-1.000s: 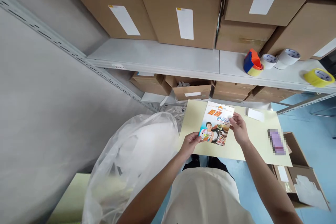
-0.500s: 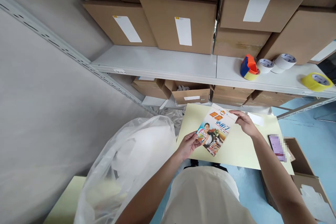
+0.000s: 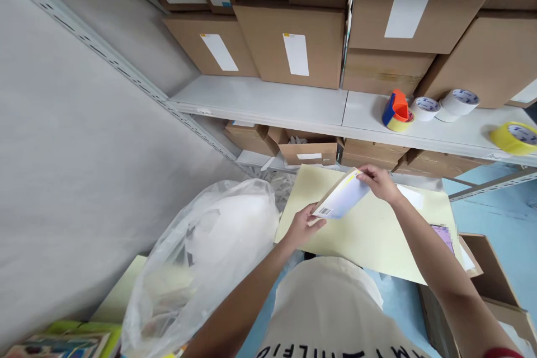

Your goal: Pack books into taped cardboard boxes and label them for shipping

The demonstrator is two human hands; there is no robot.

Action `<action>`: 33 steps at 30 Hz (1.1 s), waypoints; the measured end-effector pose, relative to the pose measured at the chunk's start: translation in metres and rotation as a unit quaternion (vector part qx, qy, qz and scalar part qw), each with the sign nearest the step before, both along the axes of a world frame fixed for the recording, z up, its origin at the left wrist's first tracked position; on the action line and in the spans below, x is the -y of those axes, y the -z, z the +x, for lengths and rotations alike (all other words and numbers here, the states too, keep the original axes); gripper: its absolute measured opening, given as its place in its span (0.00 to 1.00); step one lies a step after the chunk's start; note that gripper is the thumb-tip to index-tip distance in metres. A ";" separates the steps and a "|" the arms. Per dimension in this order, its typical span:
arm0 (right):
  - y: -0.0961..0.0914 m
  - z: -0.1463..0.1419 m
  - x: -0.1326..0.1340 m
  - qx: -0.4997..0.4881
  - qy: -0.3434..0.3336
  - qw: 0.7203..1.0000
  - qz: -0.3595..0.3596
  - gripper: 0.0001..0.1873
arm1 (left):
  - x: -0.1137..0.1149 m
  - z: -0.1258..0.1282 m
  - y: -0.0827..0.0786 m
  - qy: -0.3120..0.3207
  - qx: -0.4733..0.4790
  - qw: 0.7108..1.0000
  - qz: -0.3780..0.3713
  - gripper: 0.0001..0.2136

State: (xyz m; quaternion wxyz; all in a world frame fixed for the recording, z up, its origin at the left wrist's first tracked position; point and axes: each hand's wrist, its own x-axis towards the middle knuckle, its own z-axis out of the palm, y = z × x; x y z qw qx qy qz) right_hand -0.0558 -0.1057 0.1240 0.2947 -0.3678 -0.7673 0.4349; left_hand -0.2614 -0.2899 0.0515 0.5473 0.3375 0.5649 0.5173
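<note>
A thin paperback book [image 3: 342,197] is tilted above the pale yellow table [image 3: 369,240], its light blue back cover and barcode showing. At its lower left end, my left hand [image 3: 302,226] grips the edge, thumb apart. My right hand [image 3: 377,182] pinches the opposite upper right corner. Near my right forearm, a phone [image 3: 443,236] with a purple screen lies on the table, partly hidden by the arm. A white sheet of paper [image 3: 411,197] lies on the table behind my right wrist.
A large clear plastic bag [image 3: 210,257] with white material bulges left of the table. Ahead, a shelf [image 3: 268,102] carries cardboard boxes [image 3: 300,47], a tape dispenser [image 3: 397,112] and tape rolls [image 3: 514,138]. An open carton [image 3: 489,263] stands at right; books [image 3: 62,341] lie lower left.
The book has been turned over: its colourful front cover faced me before, now its back cover shows. Both hands still hold it. The view has shifted slightly.
</note>
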 end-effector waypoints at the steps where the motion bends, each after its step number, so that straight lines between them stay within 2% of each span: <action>1: -0.001 -0.003 -0.001 -0.005 0.002 1.000 -0.008 0.17 | -0.001 0.001 -0.002 -0.023 -0.032 0.999 0.002 0.19; 3: -0.002 -0.004 -0.002 -0.025 0.004 0.999 -0.029 0.17 | -0.003 0.004 -0.004 -0.062 -0.051 0.997 -0.001 0.15; 6: 0.002 0.006 -0.003 -0.068 0.002 0.994 -0.082 0.21 | -0.005 0.010 -0.002 -0.086 -0.013 0.996 -0.005 0.17; 8: 0.008 0.017 -0.002 -0.100 0.012 0.987 -0.128 0.24 | -0.006 0.014 0.003 -0.086 0.019 0.996 -0.018 0.20; 11: 0.021 0.030 0.002 -0.136 0.068 0.974 -0.171 0.26 | -0.005 0.018 0.011 -0.058 0.063 0.995 -0.040 0.24; 15: 0.033 0.032 0.009 -0.152 0.132 0.967 -0.155 0.25 | -0.006 0.017 0.015 -0.054 0.076 0.995 -0.038 0.25; 21: 0.041 0.027 0.012 -0.147 0.155 0.968 -0.133 0.23 | -0.008 0.009 0.018 -0.064 0.037 0.997 -0.014 0.21; 24: 0.046 0.031 0.012 -0.139 0.130 0.974 -0.124 0.24 | -0.008 0.005 0.022 -0.069 0.049 0.996 -0.019 0.23; 27: 0.043 0.040 0.014 -0.128 0.056 0.981 -0.138 0.23 | -0.004 -0.001 0.025 -0.056 0.088 0.994 -0.018 0.24; 30: 0.028 0.044 0.016 -0.109 -0.023 0.986 -0.127 0.21 | 0.000 -0.007 0.026 -0.037 0.139 0.989 -0.033 0.24; 33: 0.001 0.037 0.017 -0.074 -0.055 0.996 -0.019 0.14 | 0.000 -0.007 0.023 0.017 0.171 0.983 -0.061 0.25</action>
